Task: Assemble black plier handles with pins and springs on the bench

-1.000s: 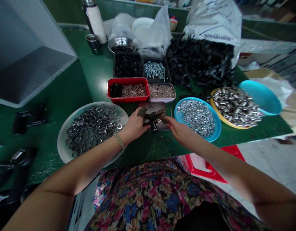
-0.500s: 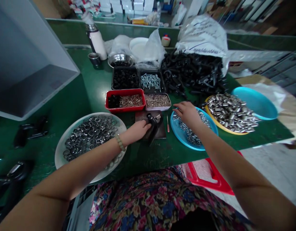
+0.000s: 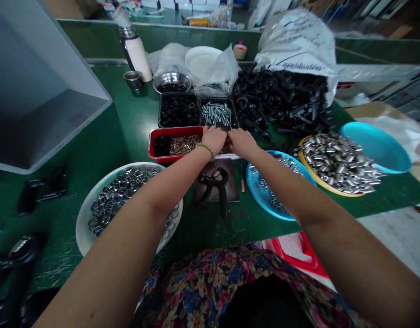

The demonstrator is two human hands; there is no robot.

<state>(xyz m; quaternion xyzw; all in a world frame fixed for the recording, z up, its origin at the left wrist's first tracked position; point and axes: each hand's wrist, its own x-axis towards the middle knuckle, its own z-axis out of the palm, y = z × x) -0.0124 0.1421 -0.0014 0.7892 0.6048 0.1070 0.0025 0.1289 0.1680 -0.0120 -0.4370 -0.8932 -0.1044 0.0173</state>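
Note:
My left hand (image 3: 213, 139) and my right hand (image 3: 242, 142) are side by side, reaching forward over the small tray of tiny brass-coloured parts (image 3: 230, 156), next to the red tray (image 3: 155, 157). The fingers of both hands bend down into the tray and are hidden behind the backs of the hands. A black hand-grip piece (image 3: 217, 182) lies loose on a dark metal plate (image 3: 233, 193) just below my wrists. My left forearm crosses the white plate of metal rings (image 3: 90, 228). My right forearm crosses the blue plate of nuts (image 3: 264, 200).
Black trays of caps (image 3: 177, 109) and screws (image 3: 217, 113), a heap of black handles (image 3: 281, 102), a yellow plate of metal sleeves (image 3: 336, 157), a blue bowl (image 3: 377, 146), a small red-handled tool (image 3: 242, 184), a flask (image 3: 136, 50) and a grey bin (image 3: 42, 86).
My left hand let go of the black piece and moved forward to the small-parts tray. My right hand left the blue plate of nuts and joined it there.

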